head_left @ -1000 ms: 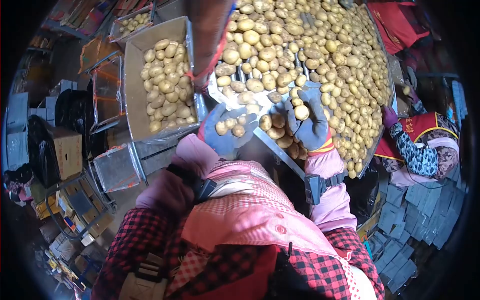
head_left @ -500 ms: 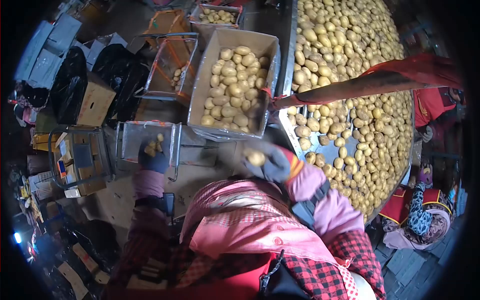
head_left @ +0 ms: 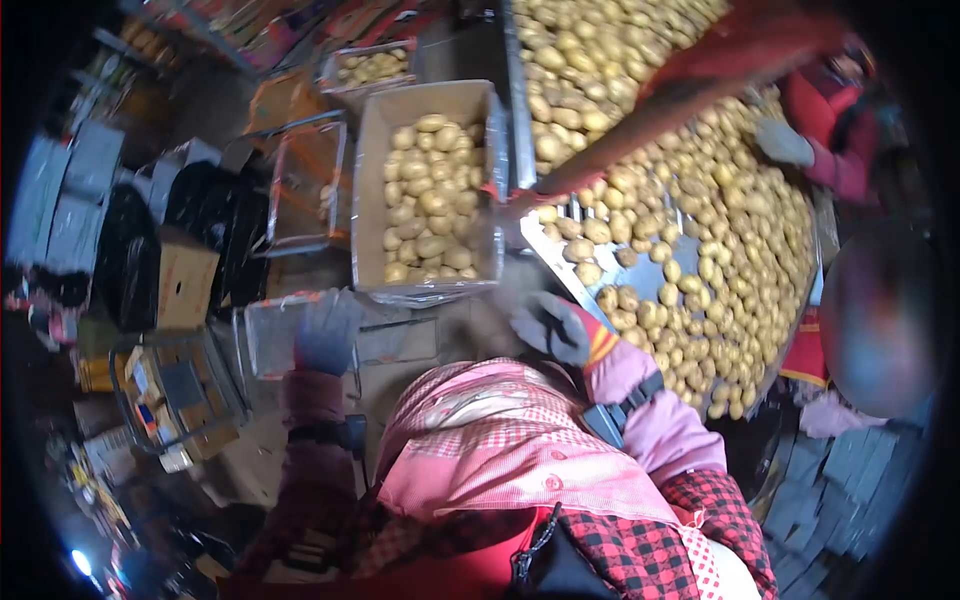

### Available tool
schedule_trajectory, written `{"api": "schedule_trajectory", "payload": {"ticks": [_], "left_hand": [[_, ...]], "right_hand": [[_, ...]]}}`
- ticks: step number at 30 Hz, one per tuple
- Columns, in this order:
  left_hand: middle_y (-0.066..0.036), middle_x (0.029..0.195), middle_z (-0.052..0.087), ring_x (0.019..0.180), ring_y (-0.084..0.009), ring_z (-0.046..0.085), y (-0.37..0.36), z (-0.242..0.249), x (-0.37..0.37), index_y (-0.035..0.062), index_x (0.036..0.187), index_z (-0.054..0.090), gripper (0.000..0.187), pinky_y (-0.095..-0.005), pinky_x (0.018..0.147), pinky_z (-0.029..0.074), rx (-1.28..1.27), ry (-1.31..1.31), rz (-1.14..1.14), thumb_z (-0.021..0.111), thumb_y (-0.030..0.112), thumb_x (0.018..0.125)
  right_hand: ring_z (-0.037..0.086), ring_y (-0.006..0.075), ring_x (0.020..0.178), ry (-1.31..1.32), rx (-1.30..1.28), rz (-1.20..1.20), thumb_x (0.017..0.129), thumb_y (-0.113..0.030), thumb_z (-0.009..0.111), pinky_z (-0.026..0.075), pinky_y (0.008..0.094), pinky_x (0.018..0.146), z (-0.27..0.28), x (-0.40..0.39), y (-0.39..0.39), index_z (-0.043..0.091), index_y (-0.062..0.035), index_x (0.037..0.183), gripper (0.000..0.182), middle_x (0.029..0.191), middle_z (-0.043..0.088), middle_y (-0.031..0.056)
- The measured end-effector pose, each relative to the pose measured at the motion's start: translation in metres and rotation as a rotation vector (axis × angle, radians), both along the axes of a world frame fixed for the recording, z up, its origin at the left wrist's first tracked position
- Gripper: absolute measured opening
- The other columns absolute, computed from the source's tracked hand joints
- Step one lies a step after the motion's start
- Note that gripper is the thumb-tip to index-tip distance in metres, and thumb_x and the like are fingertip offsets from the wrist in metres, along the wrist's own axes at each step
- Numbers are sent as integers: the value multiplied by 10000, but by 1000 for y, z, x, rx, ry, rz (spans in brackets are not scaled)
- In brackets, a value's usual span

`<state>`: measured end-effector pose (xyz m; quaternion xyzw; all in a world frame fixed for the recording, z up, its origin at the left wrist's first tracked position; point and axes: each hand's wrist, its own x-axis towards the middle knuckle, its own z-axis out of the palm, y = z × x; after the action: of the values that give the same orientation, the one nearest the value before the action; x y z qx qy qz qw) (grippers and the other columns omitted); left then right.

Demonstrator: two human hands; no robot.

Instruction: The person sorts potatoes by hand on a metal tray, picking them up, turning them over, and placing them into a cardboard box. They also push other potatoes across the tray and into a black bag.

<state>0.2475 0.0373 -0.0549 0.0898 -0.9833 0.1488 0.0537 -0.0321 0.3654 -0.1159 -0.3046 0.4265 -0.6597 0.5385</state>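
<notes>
My left hand (head_left: 328, 333), in a dark glove, is over the small lined crate (head_left: 268, 338) at left of centre; blur hides its fingers and anything in them. In a grey glove, my right hand (head_left: 552, 328) is beside the lower left corner of the sorting table, its fingers curved and apart with no potato visible in it. A large lined carton (head_left: 372, 200) of potatoes (head_left: 432, 203) stands ahead, between the two hands and farther off. More potatoes (head_left: 740, 250) lie spread over the sorting table (head_left: 522, 130).
A pole wrapped in red cloth (head_left: 640, 130) crosses above the table. Across it, a person's gloved hand (head_left: 785, 143) reaches over the potatoes. Lined crates (head_left: 305, 185) stand left of the carton, and a metal-framed cart (head_left: 185, 395) is at the left. A blurred shape is at the right.
The potato in my right hand is gone from view, and its fingers have opened. Potatoes no longer show at my left hand. The view has shifted, and a co-worker's hand now reaches over the table.
</notes>
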Motion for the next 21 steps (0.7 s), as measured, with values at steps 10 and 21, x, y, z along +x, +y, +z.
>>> {"api": "schedule_trajectory", "payload": {"ticks": [10,21], "left_hand": [[-195,1386,509,1260,-300,527,113,12,-241,-16,1435,400,571,-411,1101,411,2485,-225,161,456,378,1025],[-263,1440,383,1339,-451,336,274,-58,-323,191,1368,547,608,-571,1121,221,646,-294,-946,652,423,816]], "right_hand": [[644,209,1011,56,-148,-1062,1009,-509,408,523,359,905,258,-16,261,591,36,1203,607,1144,657,142],[615,215,1042,1200,-59,-1648,972,-491,461,492,361,938,450,112,305,570,8,1172,548,1116,636,122]]}}
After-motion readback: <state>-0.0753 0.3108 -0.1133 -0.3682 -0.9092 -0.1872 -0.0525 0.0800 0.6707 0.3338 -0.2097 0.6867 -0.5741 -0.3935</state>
